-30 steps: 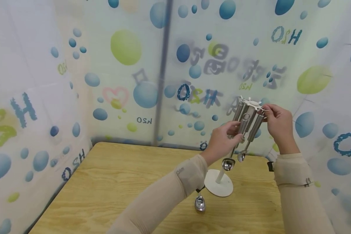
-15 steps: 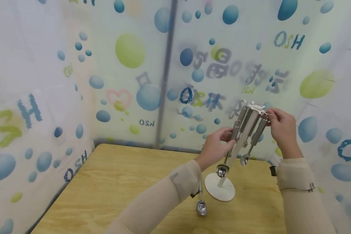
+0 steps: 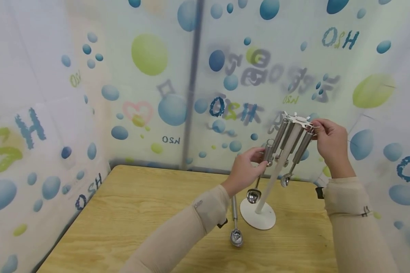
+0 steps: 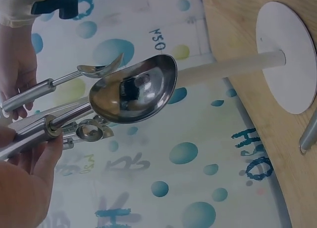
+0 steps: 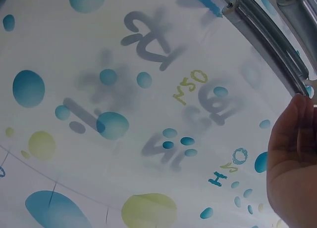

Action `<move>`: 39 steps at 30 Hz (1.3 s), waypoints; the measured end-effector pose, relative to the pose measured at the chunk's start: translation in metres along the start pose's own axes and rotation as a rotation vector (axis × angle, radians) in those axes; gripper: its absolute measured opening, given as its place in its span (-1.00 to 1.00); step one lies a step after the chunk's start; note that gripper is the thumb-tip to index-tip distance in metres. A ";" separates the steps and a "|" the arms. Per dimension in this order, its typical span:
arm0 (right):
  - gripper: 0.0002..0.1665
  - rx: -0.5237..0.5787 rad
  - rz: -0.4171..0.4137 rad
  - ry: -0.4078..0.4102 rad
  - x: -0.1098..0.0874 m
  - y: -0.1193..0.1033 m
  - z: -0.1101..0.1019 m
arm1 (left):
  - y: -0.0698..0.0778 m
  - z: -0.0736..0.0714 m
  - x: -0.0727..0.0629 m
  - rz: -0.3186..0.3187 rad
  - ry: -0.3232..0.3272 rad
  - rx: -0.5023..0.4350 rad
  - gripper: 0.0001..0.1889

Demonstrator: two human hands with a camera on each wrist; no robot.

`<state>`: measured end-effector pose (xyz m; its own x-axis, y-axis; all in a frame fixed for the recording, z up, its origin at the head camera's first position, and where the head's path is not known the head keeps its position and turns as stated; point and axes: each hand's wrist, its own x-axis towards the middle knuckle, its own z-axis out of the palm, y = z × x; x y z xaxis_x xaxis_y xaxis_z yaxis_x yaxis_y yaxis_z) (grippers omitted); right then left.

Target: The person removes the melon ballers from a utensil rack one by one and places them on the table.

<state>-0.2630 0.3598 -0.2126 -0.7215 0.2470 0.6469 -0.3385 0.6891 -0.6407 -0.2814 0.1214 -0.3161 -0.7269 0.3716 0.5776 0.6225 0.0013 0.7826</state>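
Observation:
My left hand (image 3: 244, 170) grips the steel handle of an ice cream scoop (image 3: 254, 196), whose bowl hangs downward. In the left wrist view the scoop's hollow bowl (image 4: 136, 92) lies across the white post behind it. The scoop is left of a white hanging rack (image 3: 298, 120) with a toothed round top. Several steel utensils hang from that top, among them one with a small bowl (image 3: 286, 180) on the right side. My right hand (image 3: 332, 146) pinches the rack's right edge, fingertips right at a utensil's handle end (image 5: 287, 74). Its grip is partly hidden.
The rack's round white base (image 3: 257, 218) stands on a wooden table (image 3: 150, 212). Another steel scoop (image 3: 236, 237) lies left of the base, near my left sleeve. Behind the table hangs a patterned curtain (image 3: 150, 94) with blue and green dots.
My left hand has moved left and slightly down with the scoop, from overlapping the hanging utensils to beside them. The right hand stays at the rack's top.

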 end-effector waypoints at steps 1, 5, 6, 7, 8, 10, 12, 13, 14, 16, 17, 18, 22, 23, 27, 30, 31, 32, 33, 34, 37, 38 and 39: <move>-0.52 0.004 -0.002 0.001 0.000 0.000 0.000 | -0.001 -0.001 -0.001 -0.002 0.005 0.004 -0.60; -0.53 0.018 0.001 0.001 0.001 -0.001 0.001 | -0.006 -0.005 -0.003 -0.008 0.015 0.018 -0.61; -0.53 0.021 0.003 0.002 0.002 -0.001 0.001 | -0.007 -0.006 -0.004 -0.010 0.013 0.017 -0.61; -0.54 0.022 0.004 0.003 0.002 -0.001 0.001 | -0.008 -0.007 -0.005 -0.016 0.009 0.010 -0.61; -0.54 0.020 0.006 0.004 0.002 -0.001 0.001 | -0.010 -0.008 -0.006 -0.024 0.006 0.001 -0.61; -0.54 0.018 0.009 0.006 0.002 -0.001 0.001 | -0.013 -0.010 -0.007 -0.041 0.001 -0.012 -0.61; -0.54 0.016 0.012 0.008 0.002 -0.002 0.002 | -0.016 -0.013 -0.009 -0.051 -0.004 -0.011 -0.61; -0.54 0.015 0.013 0.010 0.002 -0.002 0.002 | -0.017 -0.014 -0.010 -0.055 -0.005 -0.007 -0.61; -0.54 0.015 0.016 0.011 0.002 -0.002 0.003 | -0.019 -0.015 -0.010 -0.055 -0.004 0.001 -0.61; -0.54 0.013 0.022 0.012 0.003 -0.002 0.003 | -0.021 -0.018 -0.010 -0.051 0.000 0.023 -0.61; -0.54 0.011 0.026 0.012 0.003 -0.003 0.003 | -0.022 -0.019 -0.010 -0.048 0.003 0.030 -0.60; -0.54 0.008 0.031 0.011 0.003 -0.003 0.003 | -0.023 -0.021 -0.010 -0.046 0.006 0.031 -0.61; -0.53 -0.008 0.057 -0.002 0.003 -0.002 0.004 | -0.028 -0.026 -0.011 -0.037 0.014 0.023 -0.61; -0.53 -0.013 0.061 -0.003 0.003 -0.002 0.004 | -0.029 -0.027 -0.011 -0.037 0.013 0.021 -0.61; -0.52 -0.018 0.055 -0.011 0.003 0.000 0.004 | -0.034 -0.032 -0.013 -0.052 0.019 0.021 -0.61; -0.53 -0.015 0.034 -0.018 0.001 0.000 0.005 | -0.039 -0.036 -0.015 -0.077 0.024 0.015 -0.62; -0.54 -0.010 0.031 -0.021 0.001 0.000 0.005 | -0.041 -0.037 -0.016 -0.087 0.024 0.014 -0.62; -0.54 -0.004 0.029 -0.024 0.001 0.000 0.005 | -0.042 -0.038 -0.017 -0.094 0.021 0.009 -0.63; -0.55 -0.001 0.025 -0.025 0.000 0.000 0.005 | -0.044 -0.040 -0.018 -0.099 0.019 0.005 -0.63; -0.55 0.003 0.023 -0.025 0.000 0.000 0.005 | -0.046 -0.041 -0.019 -0.103 0.014 0.002 -0.63; -0.56 0.006 0.020 -0.024 0.000 -0.001 0.005 | -0.050 -0.045 -0.021 -0.112 0.004 -0.010 -0.63; -0.56 0.003 0.018 -0.023 0.000 -0.002 0.004 | -0.051 -0.046 -0.022 -0.116 0.003 -0.013 -0.63; -0.56 0.000 0.019 -0.023 0.000 -0.002 0.004 | -0.052 -0.047 -0.023 -0.120 0.001 -0.012 -0.64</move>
<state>-0.2649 0.3558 -0.2130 -0.7412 0.2443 0.6253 -0.3250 0.6844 -0.6526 -0.3107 0.0690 -0.3591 -0.7964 0.3688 0.4794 0.5271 0.0344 0.8491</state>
